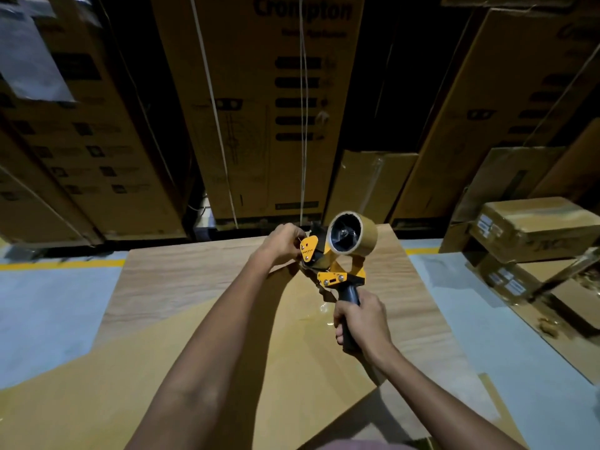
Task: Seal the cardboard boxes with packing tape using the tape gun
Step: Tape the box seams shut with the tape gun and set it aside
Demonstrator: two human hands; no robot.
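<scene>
A yellow and black tape gun (334, 266) with a roll of brown tape (354, 237) is held above a large flat cardboard box (181, 368) lying on a wooden table (181, 274). My right hand (362, 319) grips the black handle from below. At the gun's front end, my left hand (282, 243) has its fingers curled at the yellow blade guard. A shiny strip of tape (319, 315) lies on the box beneath the gun.
Tall printed cartons (259, 108) stand stacked along the back wall. Smaller taped boxes (535, 228) sit at the right, with more below them. Grey floor with a yellow line (61, 264) shows on both sides of the table.
</scene>
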